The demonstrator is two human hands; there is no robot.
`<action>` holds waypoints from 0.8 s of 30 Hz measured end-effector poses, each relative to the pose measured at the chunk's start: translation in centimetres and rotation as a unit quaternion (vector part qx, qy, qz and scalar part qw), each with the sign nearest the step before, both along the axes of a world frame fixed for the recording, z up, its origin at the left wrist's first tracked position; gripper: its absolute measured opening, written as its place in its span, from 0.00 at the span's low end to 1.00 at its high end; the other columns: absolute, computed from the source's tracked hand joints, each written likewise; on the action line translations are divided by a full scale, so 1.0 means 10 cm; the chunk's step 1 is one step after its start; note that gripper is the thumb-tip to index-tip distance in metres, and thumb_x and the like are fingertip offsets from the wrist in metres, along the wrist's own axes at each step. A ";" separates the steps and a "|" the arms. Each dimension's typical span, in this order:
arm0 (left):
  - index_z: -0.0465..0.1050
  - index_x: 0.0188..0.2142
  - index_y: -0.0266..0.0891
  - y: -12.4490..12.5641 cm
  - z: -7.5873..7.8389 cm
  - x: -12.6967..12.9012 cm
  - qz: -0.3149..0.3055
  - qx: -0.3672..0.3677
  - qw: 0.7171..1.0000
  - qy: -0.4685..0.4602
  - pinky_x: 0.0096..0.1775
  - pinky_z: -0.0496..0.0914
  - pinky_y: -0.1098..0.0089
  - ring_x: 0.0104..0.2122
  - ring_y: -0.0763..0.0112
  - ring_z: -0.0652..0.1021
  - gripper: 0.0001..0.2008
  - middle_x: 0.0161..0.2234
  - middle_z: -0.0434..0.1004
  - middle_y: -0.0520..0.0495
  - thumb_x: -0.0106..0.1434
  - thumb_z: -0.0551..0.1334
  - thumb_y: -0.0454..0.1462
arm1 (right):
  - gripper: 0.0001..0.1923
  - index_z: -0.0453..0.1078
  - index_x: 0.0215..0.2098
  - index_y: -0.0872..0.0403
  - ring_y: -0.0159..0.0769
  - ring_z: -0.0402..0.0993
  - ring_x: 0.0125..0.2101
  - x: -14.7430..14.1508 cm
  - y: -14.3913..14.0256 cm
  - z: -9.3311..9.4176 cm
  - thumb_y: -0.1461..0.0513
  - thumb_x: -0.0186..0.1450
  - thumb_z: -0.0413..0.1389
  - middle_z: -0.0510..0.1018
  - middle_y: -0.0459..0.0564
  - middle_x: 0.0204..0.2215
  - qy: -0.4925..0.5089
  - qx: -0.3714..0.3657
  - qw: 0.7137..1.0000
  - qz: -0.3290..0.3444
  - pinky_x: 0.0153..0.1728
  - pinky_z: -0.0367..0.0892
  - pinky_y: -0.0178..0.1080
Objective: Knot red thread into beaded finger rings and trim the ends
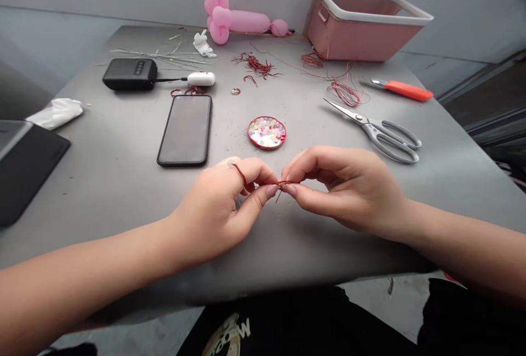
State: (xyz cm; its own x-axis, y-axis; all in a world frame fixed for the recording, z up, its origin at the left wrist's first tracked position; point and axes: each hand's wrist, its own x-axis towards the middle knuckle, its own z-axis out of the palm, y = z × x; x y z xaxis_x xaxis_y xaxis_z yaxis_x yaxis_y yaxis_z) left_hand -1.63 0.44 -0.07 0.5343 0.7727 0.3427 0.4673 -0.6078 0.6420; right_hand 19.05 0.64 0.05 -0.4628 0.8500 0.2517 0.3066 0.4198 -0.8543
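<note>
Between my two hands, near the table's front, is a short piece of dark red cord (283, 183), with a thin end sticking down. My left hand (230, 202) pinches one side of it between thumb and forefinger, and a red cord loop circles that forefinger. From the other side, my right hand (345, 189) pinches the cord with thumb and fingertips, almost touching the left. Just beyond the fingertips sits a round red-rimmed dish (267, 132) of pale and pink beads. Fingertips partly hide the cord, so a knot cannot be made out.
Scissors (370, 128) and an orange-handled cutter (405, 90) lie right, by tangled red cord (345, 93). A phone (184, 131) and a black power bank (129, 74) are left. A pink bin (361, 33), a balloon figure (242, 19) and cord scraps (258, 64) are at the back.
</note>
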 end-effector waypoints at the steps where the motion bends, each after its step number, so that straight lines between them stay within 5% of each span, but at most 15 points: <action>1: 0.71 0.33 0.38 0.00 -0.01 0.00 0.000 0.012 1.000 0.007 0.30 0.70 0.74 0.28 0.74 0.76 0.05 0.26 0.77 0.54 0.64 0.60 0.29 | 0.04 0.70 0.29 0.53 0.32 0.78 0.30 -0.01 0.00 0.00 0.68 0.59 0.58 0.81 0.46 0.29 -0.009 0.011 1.000 -0.003 0.31 0.73 0.35; 9: 0.69 0.33 0.40 -0.06 -0.06 0.01 -0.036 0.141 0.989 0.017 0.32 0.72 0.70 0.28 0.70 0.74 0.06 0.26 0.76 0.51 0.64 0.58 0.28 | 0.08 0.64 0.25 0.49 0.32 0.76 0.25 -0.03 -0.02 -0.02 0.69 0.55 0.55 0.80 0.42 0.25 -0.115 0.159 0.980 -0.038 0.27 0.70 0.36; 17: 0.70 0.35 0.39 0.00 -0.08 -0.02 0.005 0.145 0.989 0.036 0.34 0.72 0.69 0.29 0.69 0.76 0.03 0.28 0.78 0.50 0.65 0.59 0.30 | 0.05 0.68 0.28 0.50 0.33 0.76 0.27 -0.02 -0.02 -0.03 0.67 0.59 0.57 0.80 0.44 0.27 -0.096 0.131 0.986 -0.034 0.31 0.71 0.37; 24: 0.69 0.34 0.40 0.00 -0.09 -0.03 0.021 0.155 0.987 0.038 0.33 0.72 0.68 0.29 0.68 0.76 0.04 0.28 0.78 0.50 0.65 0.59 0.30 | 0.02 0.72 0.31 0.52 0.33 0.77 0.31 -0.03 0.03 -0.02 0.65 0.61 0.58 0.81 0.47 0.30 -0.016 0.011 1.000 0.004 0.33 0.75 0.36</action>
State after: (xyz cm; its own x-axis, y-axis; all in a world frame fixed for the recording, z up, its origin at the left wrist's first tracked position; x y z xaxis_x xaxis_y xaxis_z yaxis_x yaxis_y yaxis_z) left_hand -1.90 0.47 -0.93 0.5376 0.6585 0.5266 0.5358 -0.7491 0.3897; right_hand 18.70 0.89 -0.17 -0.4774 0.8408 0.2553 0.3298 0.4408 -0.8348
